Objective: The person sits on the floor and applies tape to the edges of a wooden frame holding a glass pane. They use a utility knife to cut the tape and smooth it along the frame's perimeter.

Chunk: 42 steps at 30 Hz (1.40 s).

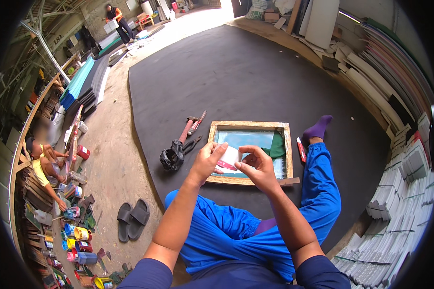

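Note:
Both my hands hold a small white piece with a pinkish-red band, like a card or sheet, above a wooden frame. My left hand pinches its left side between thumb and fingers. At its right edge, my right hand closes thumb and fingers on it. Beneath lies the worn wooden frame, with a light blue panel inside it and a dark green cloth in its right part. A flat strip sits at the frame's near right corner.
Left of the frame lie a red-handled hammer, pliers and a black plastic bag. A red-and-white tube rests by my right leg. Black slippers stand off the dark mat. Paint cans and a seated person are far left.

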Available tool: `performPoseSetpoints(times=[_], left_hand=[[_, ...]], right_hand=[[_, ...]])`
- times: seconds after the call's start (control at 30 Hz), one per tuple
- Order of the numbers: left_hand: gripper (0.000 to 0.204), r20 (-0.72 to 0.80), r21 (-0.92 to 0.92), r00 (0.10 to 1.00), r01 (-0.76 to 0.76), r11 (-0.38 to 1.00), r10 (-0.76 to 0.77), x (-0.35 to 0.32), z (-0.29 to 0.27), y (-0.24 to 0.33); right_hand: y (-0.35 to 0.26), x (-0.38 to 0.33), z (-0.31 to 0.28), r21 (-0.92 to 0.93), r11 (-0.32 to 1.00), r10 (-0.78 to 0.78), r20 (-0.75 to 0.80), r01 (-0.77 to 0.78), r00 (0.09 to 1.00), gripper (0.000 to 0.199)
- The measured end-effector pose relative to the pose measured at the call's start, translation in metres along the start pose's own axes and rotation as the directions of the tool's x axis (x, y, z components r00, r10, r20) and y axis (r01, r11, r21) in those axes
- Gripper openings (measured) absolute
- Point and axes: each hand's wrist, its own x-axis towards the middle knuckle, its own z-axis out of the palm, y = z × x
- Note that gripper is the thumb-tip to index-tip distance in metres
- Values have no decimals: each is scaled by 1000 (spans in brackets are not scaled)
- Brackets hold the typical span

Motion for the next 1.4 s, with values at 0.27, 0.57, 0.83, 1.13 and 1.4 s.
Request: performPoseSetpoints(times=[0.27, 0.57, 0.83, 1.13, 1.4], left_hand=[[58, -49, 21, 993, 104, 994, -103, 1, 13, 4], [56, -137, 117, 989, -43, 992, 59, 3, 19, 0], [53, -155, 295, 943, -241, 925, 295, 4, 21, -5], [44, -160, 283, 973, -116, 952, 166, -3, 24, 2], [46, -213, 409, 944, -149, 901, 253, 9, 22, -13]], right_hand=[[-3, -11, 12, -543, 756, -506, -128, 367, 853, 33], [-9, -9, 10, -405, 896, -288, -215, 183, 933, 19], [6, -4, 3, -64, 996, 54, -186, -67, 981, 48], [13, -7, 0, -324, 943, -129, -128, 81, 983, 38], [-2, -9, 4, -173, 981, 56, -203, -92, 978, 22]])
